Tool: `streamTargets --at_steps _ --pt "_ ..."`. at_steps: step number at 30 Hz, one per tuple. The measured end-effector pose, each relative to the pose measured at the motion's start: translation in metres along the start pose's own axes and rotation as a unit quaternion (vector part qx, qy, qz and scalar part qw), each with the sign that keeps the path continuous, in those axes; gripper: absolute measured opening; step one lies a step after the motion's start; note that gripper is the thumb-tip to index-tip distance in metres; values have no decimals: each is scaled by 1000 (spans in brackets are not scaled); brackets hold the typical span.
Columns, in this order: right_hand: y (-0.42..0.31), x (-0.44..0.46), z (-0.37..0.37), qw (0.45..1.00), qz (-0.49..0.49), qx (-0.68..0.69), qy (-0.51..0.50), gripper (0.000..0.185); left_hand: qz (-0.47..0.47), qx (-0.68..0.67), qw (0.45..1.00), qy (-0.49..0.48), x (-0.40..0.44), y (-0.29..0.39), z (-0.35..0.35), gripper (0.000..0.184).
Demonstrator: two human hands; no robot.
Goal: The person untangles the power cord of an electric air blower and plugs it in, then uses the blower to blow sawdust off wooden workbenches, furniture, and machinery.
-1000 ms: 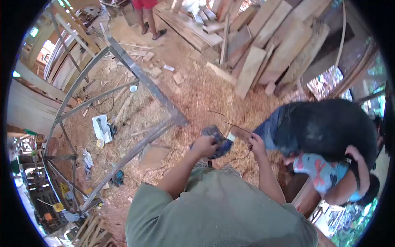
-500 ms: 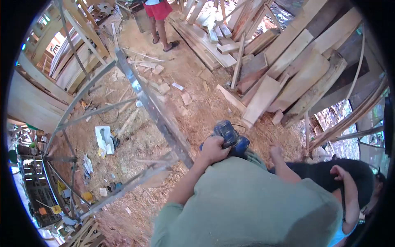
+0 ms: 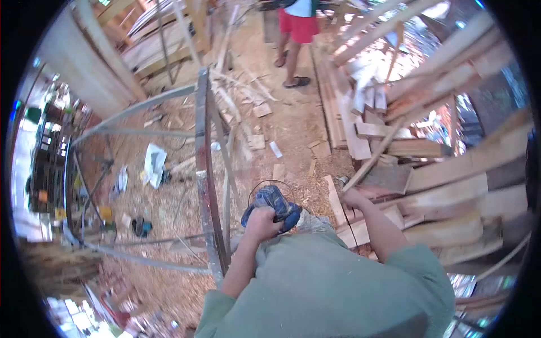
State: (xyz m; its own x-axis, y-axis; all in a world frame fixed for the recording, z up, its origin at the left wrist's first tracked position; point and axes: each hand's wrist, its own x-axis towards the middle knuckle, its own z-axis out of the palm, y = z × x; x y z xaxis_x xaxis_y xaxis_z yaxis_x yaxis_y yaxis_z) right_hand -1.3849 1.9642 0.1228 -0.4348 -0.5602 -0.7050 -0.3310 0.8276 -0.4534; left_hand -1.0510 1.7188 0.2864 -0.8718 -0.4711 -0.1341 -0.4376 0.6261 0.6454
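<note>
My left hand [image 3: 262, 224] is wrapped around the top handle of a blue power tool [image 3: 276, 205], held in front of my green shirt [image 3: 338, 281]. The tool's kind is not clear. A thin cord [image 3: 269, 181] loops beyond it. My right hand [image 3: 354, 198] is stretched forward to the right with its fingers curled, beside a narrow wooden stick [image 3: 372, 158] and over some boards. A dark cord [image 3: 353, 234] runs down close to this hand; whether the fingers grip it is hidden.
A metal frame [image 3: 205, 169] stands close on my left. Stacked planks [image 3: 451, 197] fill the right side. Wood shavings and offcuts cover the floor [image 3: 253, 169]. Ahead stands a person in red shorts [image 3: 298, 25]. A white sheet [image 3: 154, 163] lies inside the frame.
My view has turned right, and the frame now stands nearer my left arm. My left hand still holds the blue tool. My right hand has reached forward toward the boards.
</note>
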Motion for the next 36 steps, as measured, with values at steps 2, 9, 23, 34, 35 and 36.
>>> streamTargets --at_steps 2,9,23,34,35,36 --pt "-106 3 -51 998 -42 52 15 36 6 16 999 51 21 15 -16 32" --pt "-226 128 -84 953 -148 262 -42 37 38 29 999 13 118 2 -57 31" --pt "-551 265 -294 907 -398 -101 92 53 195 11 981 -2 488 -121 -272 17" --pt "-736 424 -425 899 -395 23 -187 54 207 74 974 -62 717 -187 -414 15" --pt "-750 449 -441 889 -408 -7 -209 55 203 80 974 -65 744 -195 -424 15" --pt "-760 489 -452 884 -418 -9 -210 55 203 107 969 -88 774 -201 -436 15"
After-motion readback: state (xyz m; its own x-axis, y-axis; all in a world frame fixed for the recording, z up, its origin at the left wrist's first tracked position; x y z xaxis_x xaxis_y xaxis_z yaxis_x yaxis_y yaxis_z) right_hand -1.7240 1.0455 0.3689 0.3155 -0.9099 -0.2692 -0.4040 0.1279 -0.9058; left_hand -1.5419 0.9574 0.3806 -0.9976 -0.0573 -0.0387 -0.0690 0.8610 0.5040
